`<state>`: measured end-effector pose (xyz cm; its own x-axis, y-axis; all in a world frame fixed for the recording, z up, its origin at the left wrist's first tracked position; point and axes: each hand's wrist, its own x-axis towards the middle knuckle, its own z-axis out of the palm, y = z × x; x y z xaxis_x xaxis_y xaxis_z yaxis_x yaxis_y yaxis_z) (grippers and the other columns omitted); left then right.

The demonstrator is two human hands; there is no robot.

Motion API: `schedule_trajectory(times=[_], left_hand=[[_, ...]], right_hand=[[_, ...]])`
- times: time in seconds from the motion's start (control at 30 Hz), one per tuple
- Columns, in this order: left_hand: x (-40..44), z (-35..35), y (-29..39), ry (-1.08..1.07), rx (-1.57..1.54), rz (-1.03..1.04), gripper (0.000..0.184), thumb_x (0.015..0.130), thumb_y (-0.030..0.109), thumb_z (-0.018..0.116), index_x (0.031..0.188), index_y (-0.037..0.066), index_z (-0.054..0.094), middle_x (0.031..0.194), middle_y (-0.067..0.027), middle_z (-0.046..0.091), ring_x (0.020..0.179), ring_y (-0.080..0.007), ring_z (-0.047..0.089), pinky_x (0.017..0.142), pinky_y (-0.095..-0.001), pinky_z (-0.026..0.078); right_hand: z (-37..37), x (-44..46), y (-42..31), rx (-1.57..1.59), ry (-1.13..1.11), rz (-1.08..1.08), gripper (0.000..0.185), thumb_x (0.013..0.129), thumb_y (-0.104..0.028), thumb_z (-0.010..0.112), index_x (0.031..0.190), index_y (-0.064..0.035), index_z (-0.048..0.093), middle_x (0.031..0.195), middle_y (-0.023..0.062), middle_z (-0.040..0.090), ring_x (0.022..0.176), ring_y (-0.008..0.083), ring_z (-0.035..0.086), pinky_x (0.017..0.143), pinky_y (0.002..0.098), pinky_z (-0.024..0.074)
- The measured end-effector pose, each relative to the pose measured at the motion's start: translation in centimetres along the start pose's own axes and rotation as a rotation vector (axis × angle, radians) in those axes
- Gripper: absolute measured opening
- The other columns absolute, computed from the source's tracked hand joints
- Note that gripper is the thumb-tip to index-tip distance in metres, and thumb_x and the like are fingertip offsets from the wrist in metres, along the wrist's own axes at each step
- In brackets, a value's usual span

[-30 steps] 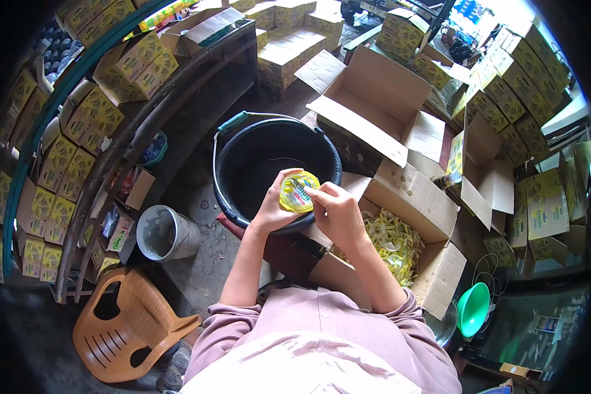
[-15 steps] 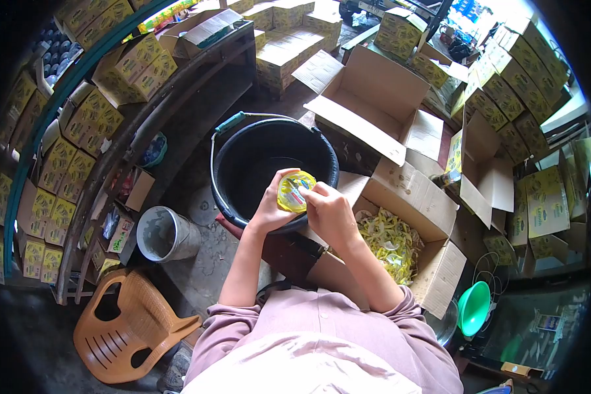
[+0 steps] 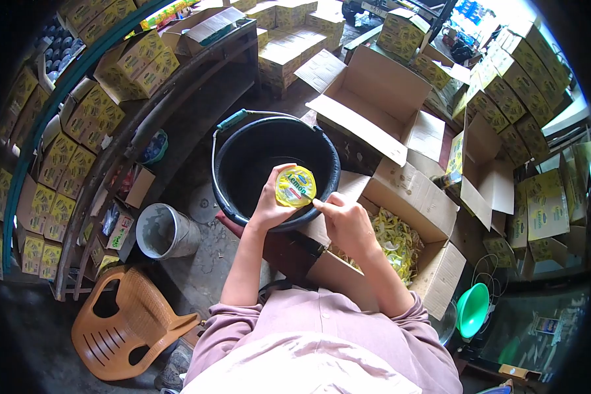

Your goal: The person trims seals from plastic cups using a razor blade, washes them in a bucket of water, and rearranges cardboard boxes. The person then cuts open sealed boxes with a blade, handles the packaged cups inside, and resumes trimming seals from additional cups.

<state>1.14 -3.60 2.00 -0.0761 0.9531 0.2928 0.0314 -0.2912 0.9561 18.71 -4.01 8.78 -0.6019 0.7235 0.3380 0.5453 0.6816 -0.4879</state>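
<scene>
one yellow cup (image 3: pixel 295 184), underside hidden, fills the gripping left hand (image 3: pixel 268 205); whether the right hand (image 3: pixel 348 224) pinches anything is unclear.

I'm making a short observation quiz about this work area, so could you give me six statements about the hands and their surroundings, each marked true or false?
1. The left hand holds a yellow cup. True.
2. The right hand is behind the person's back. False: the right hand is raised beside the yellow cup.
3. In this view, the yellow cup overlaps the black bucket. True.
4. The chair is blue. False: the chair is orange-brown.
5. The cardboard box with yellow scraps is closed. False: the cardboard box is open.
6. A green plastic vessel is at the person's right. True.
</scene>
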Motion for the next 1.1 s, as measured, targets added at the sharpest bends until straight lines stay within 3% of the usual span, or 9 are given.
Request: schedule_trajectory(times=[0.3, 0.4, 0.53, 0.7, 0.8, 0.93, 1.1], left_hand=[[0.0, -0.2, 0.0, -0.014, -0.008, -0.051, 0.074, 0.052, -0.001, 0.077, 0.117, 0.003, 0.041, 0.106, -0.0081, 0.053, 0.099, -0.0150, 0.053, 0.088, -0.0268, 0.043], [0.1, -0.3, -0.4, -0.016, -0.021, -0.053, 0.074, 0.053, 0.000, 0.077, 0.117, 0.003, 0.041, 0.106, -0.0078, 0.053, 0.099, -0.0147, 0.053, 0.088, -0.0265, 0.043], [0.0, -0.3, 0.0, -0.041, 0.001, -0.069, 0.073, 0.054, 0.001, 0.077, 0.117, 0.004, 0.041, 0.105, -0.0073, 0.053, 0.098, -0.0145, 0.053, 0.088, -0.0265, 0.043], [0.1, -0.4, -0.2, -0.055, -0.079, -0.119, 0.068, 0.054, 0.000, 0.073, 0.115, 0.005, 0.041, 0.103, -0.0083, 0.054, 0.098, -0.0152, 0.053, 0.088, -0.0261, 0.043], [0.1, -0.4, 0.0, -0.069, -0.031, -0.120, 0.068, 0.054, 0.000, 0.072, 0.115, 0.004, 0.041, 0.104, -0.0085, 0.053, 0.098, -0.0151, 0.053, 0.088, -0.0263, 0.043], [0.1, -0.5, 0.0, -0.065, -0.042, -0.119, 0.069, 0.055, 0.002, 0.073, 0.115, 0.004, 0.041, 0.105, -0.0087, 0.053, 0.098, -0.0152, 0.053, 0.088, -0.0264, 0.043], [0.1, -0.5, 0.2, -0.070, -0.017, -0.121, 0.070, 0.055, 0.004, 0.074, 0.116, 0.004, 0.040, 0.106, -0.0088, 0.053, 0.098, -0.0152, 0.053, 0.088, -0.0265, 0.043]], right_hand=[[-2.6, -0.2, 1.5, -0.005, -0.093, -0.054, 0.028, 0.070, 0.003, 0.052, 0.093, -0.0087, 0.063, 0.074, 0.0093, 0.055, 0.064, 0.0281, 0.058, 0.057, 0.0373, 0.0486], [-3.5, 1.7, 1.4, -0.083, -0.025, -0.067, 0.023, 0.072, 0.001, 0.053, 0.090, -0.0089, 0.064, 0.076, 0.0086, 0.056, 0.065, 0.0268, 0.057, 0.056, 0.0361, 0.0481], [-2.3, 5.2, 4.0, -0.012, -0.070, -0.430, 0.022, 0.067, -0.002, 0.059, 0.087, -0.0108, 0.063, 0.074, 0.0054, 0.056, 0.070, 0.0232, 0.055, 0.063, 0.0338, 0.0468], [-1.2, 7.1, 3.3, -0.030, -0.173, -0.515, 0.021, 0.063, -0.002, 0.061, 0.082, -0.0121, 0.064, 0.080, 0.0039, 0.056, 0.079, 0.0210, 0.055, 0.076, 0.0338, 0.0440], [-0.5, 7.7, 3.4, -0.025, -0.153, -0.593, 0.022, 0.064, -0.001, 0.061, 0.083, -0.0117, 0.063, 0.078, 0.0043, 0.056, 0.075, 0.0223, 0.055, 0.069, 0.0339, 0.0454], [-0.7, 7.9, 3.5, -0.011, -0.172, -0.573, 0.021, 0.065, -0.001, 0.060, 0.082, -0.0117, 0.064, 0.076, 0.0043, 0.054, 0.074, 0.0223, 0.054, 0.066, 0.0336, 0.0467], [-0.9, 7.9, 3.6, -0.025, -0.249, -0.528, 0.024, 0.064, -0.001, 0.062, 0.085, -0.0117, 0.064, 0.083, 0.0039, 0.057, 0.081, 0.0211, 0.056, 0.073, 0.0324, 0.0464]])
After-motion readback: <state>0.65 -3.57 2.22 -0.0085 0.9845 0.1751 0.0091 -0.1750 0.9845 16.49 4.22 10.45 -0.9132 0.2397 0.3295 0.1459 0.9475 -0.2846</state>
